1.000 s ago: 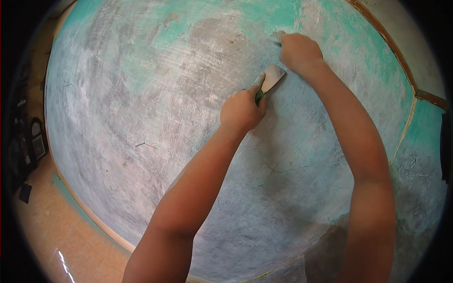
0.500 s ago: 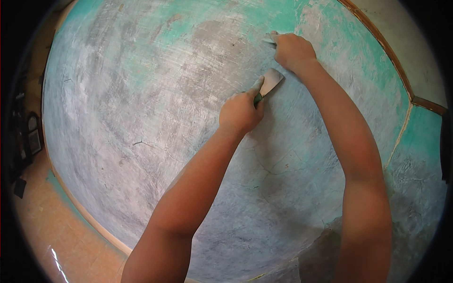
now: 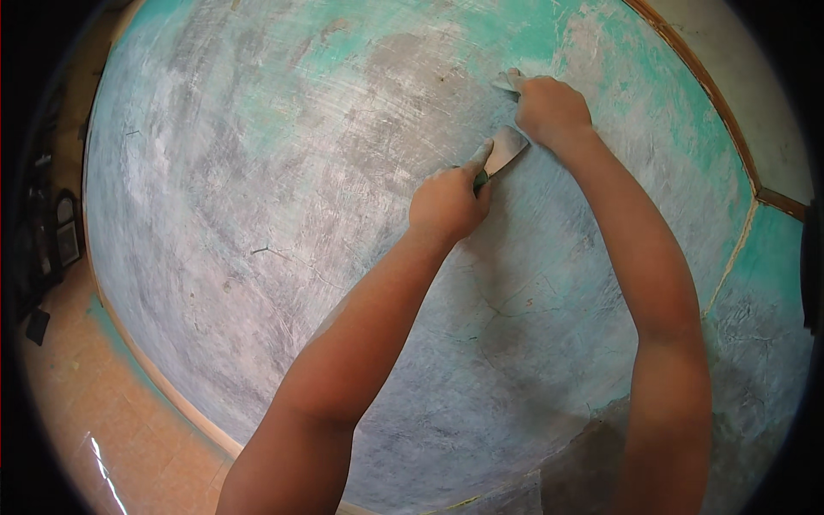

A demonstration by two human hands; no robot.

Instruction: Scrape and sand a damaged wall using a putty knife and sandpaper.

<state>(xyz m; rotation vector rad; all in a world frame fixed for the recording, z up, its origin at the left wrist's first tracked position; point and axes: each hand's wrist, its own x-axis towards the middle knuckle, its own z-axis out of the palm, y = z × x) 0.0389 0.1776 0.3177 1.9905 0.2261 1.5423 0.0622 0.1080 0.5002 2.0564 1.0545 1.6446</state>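
Note:
My left hand [image 3: 448, 204] is closed around the green handle of a putty knife [image 3: 502, 150], thumb laid along it. The flat metal blade lies against a scraped wall [image 3: 283, 215] of grey plaster with patches of turquoise paint. My right hand [image 3: 549, 110] presses down on the top of the blade, its fingertips whitened with dust and touching the wall. Both forearms reach up from the lower edge.
A wooden trim strip [image 3: 699, 81] runs diagonally at the upper right, with pale wall beyond it. A baseboard [image 3: 163, 386] meets a tan tiled floor [image 3: 94, 412] at the lower left. Dark objects [image 3: 51, 240] stand at the far left edge.
Both hands and the putty knife have shifted slightly up the wall together. The grip is unchanged.

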